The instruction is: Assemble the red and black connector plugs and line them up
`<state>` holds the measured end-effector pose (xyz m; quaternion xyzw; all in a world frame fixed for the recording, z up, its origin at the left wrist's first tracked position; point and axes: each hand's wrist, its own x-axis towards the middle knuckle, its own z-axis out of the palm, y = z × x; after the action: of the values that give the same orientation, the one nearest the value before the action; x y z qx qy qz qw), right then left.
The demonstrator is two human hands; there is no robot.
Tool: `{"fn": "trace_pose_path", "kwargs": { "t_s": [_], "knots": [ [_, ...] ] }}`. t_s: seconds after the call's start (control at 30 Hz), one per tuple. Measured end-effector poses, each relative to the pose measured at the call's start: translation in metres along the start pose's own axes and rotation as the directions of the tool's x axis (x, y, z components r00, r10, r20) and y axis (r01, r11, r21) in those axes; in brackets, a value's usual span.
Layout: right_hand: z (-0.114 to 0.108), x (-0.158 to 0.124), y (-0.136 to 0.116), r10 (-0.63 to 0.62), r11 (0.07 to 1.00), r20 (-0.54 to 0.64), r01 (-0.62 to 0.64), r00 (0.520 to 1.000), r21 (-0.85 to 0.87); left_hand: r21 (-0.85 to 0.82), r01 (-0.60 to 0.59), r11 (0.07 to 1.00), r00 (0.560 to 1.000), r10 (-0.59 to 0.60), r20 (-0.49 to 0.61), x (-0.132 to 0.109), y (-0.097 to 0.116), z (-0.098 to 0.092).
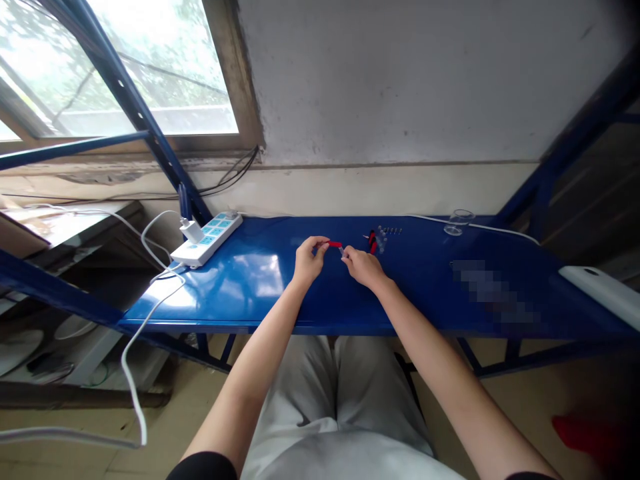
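Observation:
Above the middle of the blue table (240, 293), my left hand (309, 259) is closed, its thumb and fingertips pinching a slim red piece (335, 244). My right hand (364, 267) is closed too, gripping a small translucent piece (343, 253) against the right end of the red one. Whether the two pieces are joined I cannot tell. Just beyond my right hand lies a red-and-black item (372, 241), too small to name. Beside it are several small clear bits (382, 237) and a short row of small metallic parts (393, 231).
A white power strip (207, 240) with a plugged-in charger and trailing white cable (130, 373) sits at the left. Toward the back right stands a clear cup (454, 229). A blurred patch (493, 293) and a white object (603, 293) are at the right.

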<state>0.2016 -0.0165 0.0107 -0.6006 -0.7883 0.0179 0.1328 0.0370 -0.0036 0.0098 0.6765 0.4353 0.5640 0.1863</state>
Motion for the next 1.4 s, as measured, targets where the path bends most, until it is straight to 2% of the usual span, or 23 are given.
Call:
{"fn": "trace_pose_path", "kwargs": {
  "t_s": [0.3,0.63,0.77,0.93,1.1,1.23,1.4],
  "knots": [
    [0.002,-0.003,0.003,0.017,1.0,-0.024,-0.017,1.0,0.01,0.052,-0.08,0.995,0.997,0.081,-0.02,-0.003,-0.001,-0.002],
    [-0.002,-0.006,-0.002,-0.013,0.997,-0.007,0.012,1.0,-0.078,0.057,-0.127,0.99,0.991,0.124,0.046,-0.006,0.003,-0.002],
    [-0.003,-0.008,-0.006,-0.028,0.997,-0.039,0.025,0.999,-0.08,0.068,-0.135,0.989,0.987,0.128,0.098,-0.006,0.007,-0.002],
    [-0.001,-0.007,-0.005,-0.015,1.0,-0.159,0.017,0.987,0.007,0.068,-0.112,0.991,0.983,0.1,0.156,-0.007,0.008,-0.001],
    [0.003,-0.007,-0.001,-0.042,0.991,-0.264,0.074,0.964,0.114,-0.003,-0.044,0.999,0.993,0.044,0.106,-0.007,0.01,0.0],
    [0.004,-0.008,-0.002,-0.075,0.976,-0.303,0.132,0.95,0.171,-0.068,0.054,0.996,0.992,-0.046,0.116,-0.007,0.012,0.001],
    [0.003,-0.009,-0.005,-0.104,0.969,-0.323,0.169,0.941,0.181,-0.064,0.116,0.991,0.983,-0.105,0.152,-0.006,0.008,0.003]
  ]
}}
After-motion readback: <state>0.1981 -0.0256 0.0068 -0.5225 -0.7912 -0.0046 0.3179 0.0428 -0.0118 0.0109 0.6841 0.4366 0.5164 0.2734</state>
